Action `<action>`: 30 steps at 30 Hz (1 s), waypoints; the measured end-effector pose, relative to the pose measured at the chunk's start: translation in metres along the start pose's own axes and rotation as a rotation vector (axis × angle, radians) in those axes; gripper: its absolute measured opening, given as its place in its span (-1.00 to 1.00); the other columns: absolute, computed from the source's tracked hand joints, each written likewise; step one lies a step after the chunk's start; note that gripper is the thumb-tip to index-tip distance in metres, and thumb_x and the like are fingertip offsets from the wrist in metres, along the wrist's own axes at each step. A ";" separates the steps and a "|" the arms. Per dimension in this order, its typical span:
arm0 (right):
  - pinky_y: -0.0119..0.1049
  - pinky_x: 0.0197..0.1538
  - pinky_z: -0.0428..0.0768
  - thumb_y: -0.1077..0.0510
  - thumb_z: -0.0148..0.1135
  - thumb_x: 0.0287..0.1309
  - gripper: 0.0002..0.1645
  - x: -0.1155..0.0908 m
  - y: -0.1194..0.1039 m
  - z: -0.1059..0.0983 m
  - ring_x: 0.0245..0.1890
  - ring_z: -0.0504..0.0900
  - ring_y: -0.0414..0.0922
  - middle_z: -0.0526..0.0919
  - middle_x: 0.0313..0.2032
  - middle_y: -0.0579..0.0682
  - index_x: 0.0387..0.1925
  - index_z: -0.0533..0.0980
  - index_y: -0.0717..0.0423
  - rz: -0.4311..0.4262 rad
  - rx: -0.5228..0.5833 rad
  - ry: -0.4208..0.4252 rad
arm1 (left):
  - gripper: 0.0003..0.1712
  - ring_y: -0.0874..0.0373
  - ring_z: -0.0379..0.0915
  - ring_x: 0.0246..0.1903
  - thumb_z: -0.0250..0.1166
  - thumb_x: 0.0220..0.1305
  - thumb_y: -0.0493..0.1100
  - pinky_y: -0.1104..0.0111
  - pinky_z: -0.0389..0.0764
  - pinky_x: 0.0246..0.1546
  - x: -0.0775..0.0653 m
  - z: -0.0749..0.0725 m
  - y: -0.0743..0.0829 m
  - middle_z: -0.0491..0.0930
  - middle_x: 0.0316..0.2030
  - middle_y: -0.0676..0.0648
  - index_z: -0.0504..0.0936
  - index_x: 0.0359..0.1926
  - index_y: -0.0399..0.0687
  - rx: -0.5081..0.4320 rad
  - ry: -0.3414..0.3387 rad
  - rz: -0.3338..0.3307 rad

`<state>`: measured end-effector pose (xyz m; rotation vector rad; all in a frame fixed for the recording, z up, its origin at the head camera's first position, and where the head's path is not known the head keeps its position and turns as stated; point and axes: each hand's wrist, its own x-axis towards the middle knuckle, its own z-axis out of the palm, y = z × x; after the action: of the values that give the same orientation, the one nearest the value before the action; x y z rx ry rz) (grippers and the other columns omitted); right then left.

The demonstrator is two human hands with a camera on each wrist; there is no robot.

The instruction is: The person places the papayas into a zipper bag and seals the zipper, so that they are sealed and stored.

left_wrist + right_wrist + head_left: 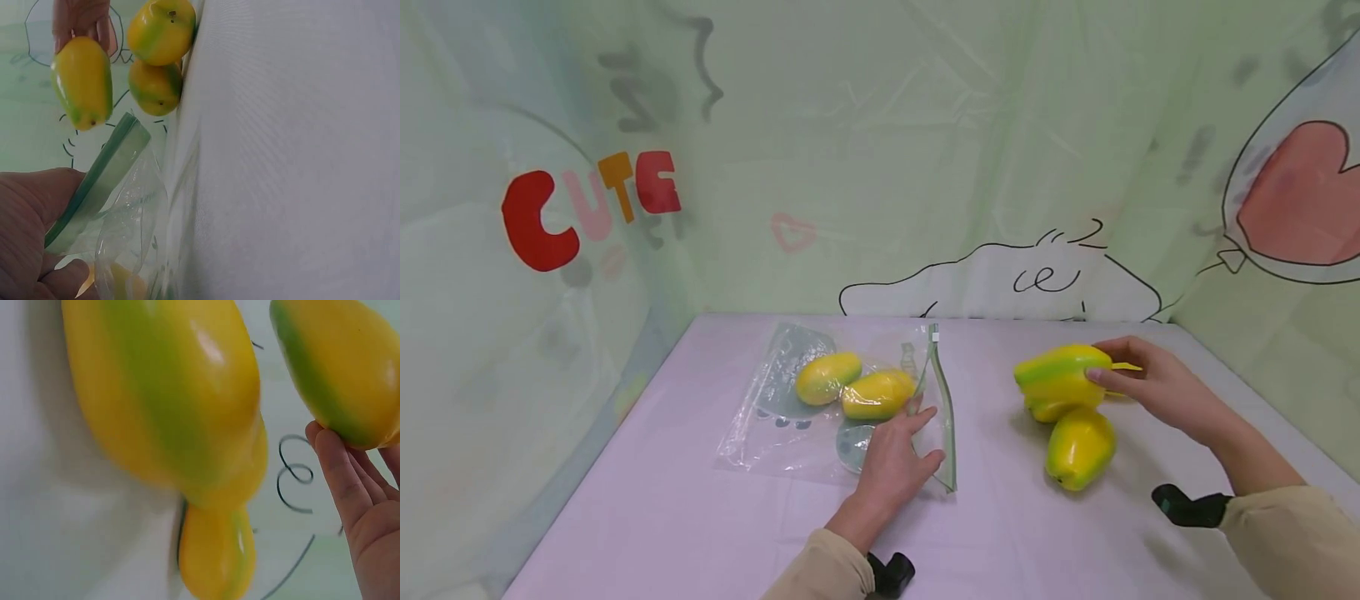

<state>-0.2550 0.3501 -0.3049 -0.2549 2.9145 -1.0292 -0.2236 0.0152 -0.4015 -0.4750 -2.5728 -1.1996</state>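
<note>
Lilac table (1000, 533) holds fruit (1078, 450) between printed green walls (887, 167).

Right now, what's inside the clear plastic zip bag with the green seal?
Two glossy yellow-green oval fruits lie in the bag, side by side. The left hand covers part of the bag near its green seal; what's beneath is hidden.

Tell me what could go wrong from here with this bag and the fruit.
The smooth, glossy fruit in the right hand might slip and drop, perhaps knocking the loose fruit nearby.
The clear bag is thin and limp, so its mouth could sag shut if the left hand lets go of it.
One bagged fruit lies near that mouth and might roll out if the bag is tugged.
</note>
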 end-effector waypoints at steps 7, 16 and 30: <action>0.25 0.26 0.54 -0.24 0.12 0.44 -0.20 0.020 -0.029 0.040 0.27 0.48 0.38 0.35 0.34 0.36 0.34 0.25 0.31 0.003 0.041 -0.066 | -0.36 -0.09 0.44 0.38 0.53 0.10 -0.31 0.10 0.55 0.28 0.000 -0.002 0.003 0.52 0.35 -0.17 0.63 0.26 -0.18 -0.019 -0.025 -0.043; 0.08 0.26 0.61 -0.21 0.25 0.36 -0.32 0.036 -0.045 0.077 0.20 0.58 0.21 0.45 0.28 0.30 0.19 0.37 0.24 -0.025 0.121 -0.118 | -0.36 -0.08 0.45 0.37 0.52 0.10 -0.30 0.11 0.54 0.30 0.000 -0.003 0.003 0.51 0.36 -0.16 0.63 0.26 -0.15 -0.001 -0.021 -0.023; -0.06 0.16 0.67 -0.20 0.35 0.26 -0.41 0.037 -0.044 0.082 0.07 0.63 0.01 0.58 0.13 0.16 0.02 0.45 0.17 -0.027 0.076 -0.213 | -0.39 -0.13 0.51 0.31 0.53 0.08 -0.30 0.08 0.56 0.28 0.000 -0.004 0.005 0.58 0.28 -0.25 0.66 0.21 -0.18 0.007 0.001 -0.021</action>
<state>-0.2775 0.2597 -0.3405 -0.3774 2.6837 -1.0435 -0.2212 0.0150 -0.3952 -0.4470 -2.5864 -1.1970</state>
